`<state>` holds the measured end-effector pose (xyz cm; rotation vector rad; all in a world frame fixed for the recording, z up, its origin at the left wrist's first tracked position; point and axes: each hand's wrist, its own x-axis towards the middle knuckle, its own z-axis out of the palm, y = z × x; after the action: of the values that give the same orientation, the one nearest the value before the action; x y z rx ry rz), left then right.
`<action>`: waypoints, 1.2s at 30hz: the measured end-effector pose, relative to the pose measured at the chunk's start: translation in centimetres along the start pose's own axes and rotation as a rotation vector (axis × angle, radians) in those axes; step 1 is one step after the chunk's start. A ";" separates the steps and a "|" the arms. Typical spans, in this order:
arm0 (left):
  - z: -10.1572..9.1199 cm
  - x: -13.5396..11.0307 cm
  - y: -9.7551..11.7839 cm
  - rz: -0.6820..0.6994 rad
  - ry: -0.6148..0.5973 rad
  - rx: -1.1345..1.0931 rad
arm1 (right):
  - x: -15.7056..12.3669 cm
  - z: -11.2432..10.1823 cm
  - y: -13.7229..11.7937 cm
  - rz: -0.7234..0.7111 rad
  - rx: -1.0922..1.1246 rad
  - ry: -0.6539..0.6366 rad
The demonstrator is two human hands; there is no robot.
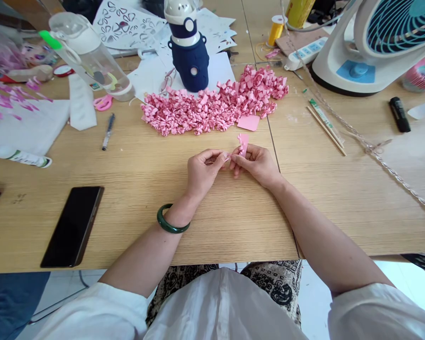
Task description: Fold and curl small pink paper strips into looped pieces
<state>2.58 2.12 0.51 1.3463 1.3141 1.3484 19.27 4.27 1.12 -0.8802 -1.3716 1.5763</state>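
Observation:
My left hand (203, 170) and my right hand (257, 163) meet over the middle of the wooden table (145, 189), both pinched on one small pink paper strip (242, 143) with curled ends that sticks up between them. A green bangle (170, 222) circles my left wrist. Just beyond my hands lies a flat pink paper square (248, 123), and behind it a wide heap of curled pink paper pieces (212, 106).
A black phone (72, 225) lies near the front left edge. A pen (108, 131), a dark blue bottle (189, 47), a clear bottle (88, 54), a desk fan (368, 42), chopsticks (326, 127), a black marker (399, 114) and a braided cord (393, 170) surround the work spot.

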 end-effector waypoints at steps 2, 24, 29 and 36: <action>0.0 0.0 0.0 -0.006 -0.017 -0.019 | 0.0 0.1 0.0 0.000 -0.018 0.007; -0.4 0.2 0.0 -0.100 -0.096 -0.126 | 0.0 0.2 0.2 0.048 -0.059 0.032; -0.4 0.3 -0.1 -0.031 -0.113 -0.088 | 0.0 0.3 0.0 0.055 -0.050 0.042; -0.5 0.3 0.1 -0.013 -0.037 0.012 | -0.1 0.2 0.0 0.034 -0.048 0.019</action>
<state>2.09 2.37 0.72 1.3627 1.3064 1.3029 19.14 4.11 1.13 -0.9502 -1.3928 1.5626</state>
